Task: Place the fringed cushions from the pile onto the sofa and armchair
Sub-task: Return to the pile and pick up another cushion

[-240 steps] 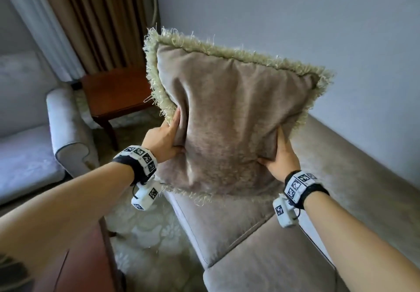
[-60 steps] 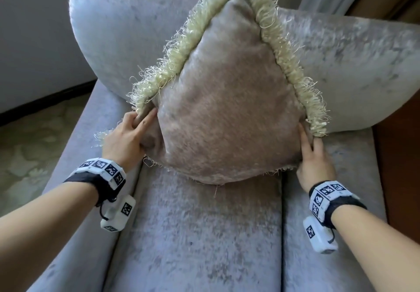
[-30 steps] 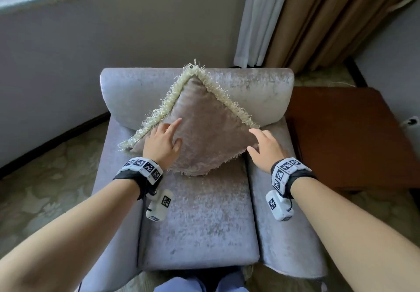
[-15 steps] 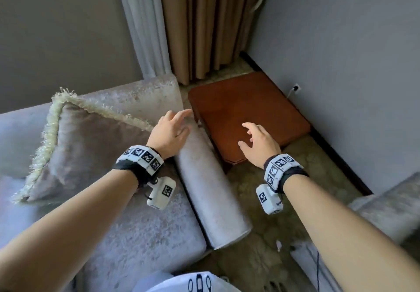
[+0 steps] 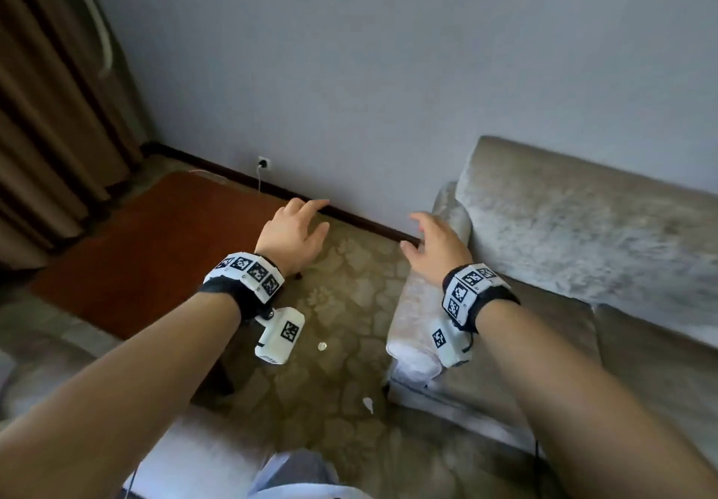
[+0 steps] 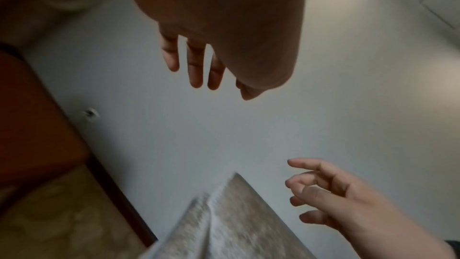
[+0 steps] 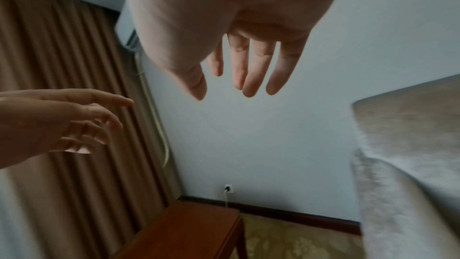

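Both hands hang in the air, holding nothing. My left hand [image 5: 297, 228] floats over the patterned carpet beside the wooden side table, fingers loosely spread [image 6: 196, 62]. My right hand [image 5: 435, 244] hovers above the rolled arm of the beige velvet sofa [image 5: 582, 234], fingers relaxed [image 7: 248, 70]. The sofa's back and seat fill the right of the head view. A grey strip of the armchair [image 5: 46, 362] shows at the lower left. No fringed cushion is in any view now.
A red-brown wooden side table [image 5: 147, 250] stands in the corner between armchair and sofa. Brown curtains [image 5: 50, 110] hang at left. A wall socket with a plugged cable [image 5: 264, 163] sits low on the wall. Small scraps lie on the carpet [image 5: 342, 374].
Since the cushion was leaned against the armchair back, both hands let go of it. My view has swung right, from the armchair past the side table toward the sofa.
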Demonstrator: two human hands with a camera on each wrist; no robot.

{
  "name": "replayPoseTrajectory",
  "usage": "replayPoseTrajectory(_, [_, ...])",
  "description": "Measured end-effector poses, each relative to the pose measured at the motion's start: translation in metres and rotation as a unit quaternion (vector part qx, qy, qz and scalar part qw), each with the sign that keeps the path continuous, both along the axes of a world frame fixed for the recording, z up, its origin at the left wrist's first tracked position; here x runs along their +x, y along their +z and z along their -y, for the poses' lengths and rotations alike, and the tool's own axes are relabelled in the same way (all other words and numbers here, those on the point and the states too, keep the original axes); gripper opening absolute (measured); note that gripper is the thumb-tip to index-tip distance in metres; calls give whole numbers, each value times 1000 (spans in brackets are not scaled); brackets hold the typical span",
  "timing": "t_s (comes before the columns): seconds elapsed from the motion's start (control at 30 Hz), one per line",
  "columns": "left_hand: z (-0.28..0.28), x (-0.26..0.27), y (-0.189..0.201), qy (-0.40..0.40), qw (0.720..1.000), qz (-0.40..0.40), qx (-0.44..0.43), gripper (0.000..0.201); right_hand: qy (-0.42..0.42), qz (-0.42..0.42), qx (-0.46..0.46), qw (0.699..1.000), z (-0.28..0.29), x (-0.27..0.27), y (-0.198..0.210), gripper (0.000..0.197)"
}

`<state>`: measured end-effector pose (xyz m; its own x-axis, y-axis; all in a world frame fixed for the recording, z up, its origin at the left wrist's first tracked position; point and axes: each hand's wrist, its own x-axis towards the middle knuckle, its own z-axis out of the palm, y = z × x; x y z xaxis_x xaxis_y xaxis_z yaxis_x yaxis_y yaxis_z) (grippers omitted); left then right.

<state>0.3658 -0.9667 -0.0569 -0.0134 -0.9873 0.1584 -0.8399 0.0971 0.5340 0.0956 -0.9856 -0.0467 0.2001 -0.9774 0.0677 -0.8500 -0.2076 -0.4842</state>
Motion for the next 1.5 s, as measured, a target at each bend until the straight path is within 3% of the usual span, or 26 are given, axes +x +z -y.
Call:
replayPoseTrajectory(0.27, [131,-219,-6,-217,976,2,-2,51,-210,8,42,977,25,-207,-13,50])
replayPoseTrajectory(0.43, [183,-364,0,-330,944,11,4,40,-326,18,44,944,14,-318,-11,52])
replayPoseTrajectory(0.57, [197,-488,6,-432,902,18,-12,43,-437,9,30,899,-22,-411,-1,51])
replayPoseTrajectory(0.73, [159,-634,2,-549,835,31,-3,40,-557,3,28,830,-113,-513,8,47])
replayPoseTrajectory(0.93, [80,-787,-5,-611,791,18,4,41,-637,-26,36,770,-215,-627,12,45])
replayPoseTrajectory(1.23, [-21,-978,-12,-621,782,-4,49,40,-663,-12,46,747,-313,-791,4,44])
replayPoseTrajectory(1.5, [-46,-1126,-37,-624,779,15,63,42,-666,-22,66,743,-358,-940,-6,44])
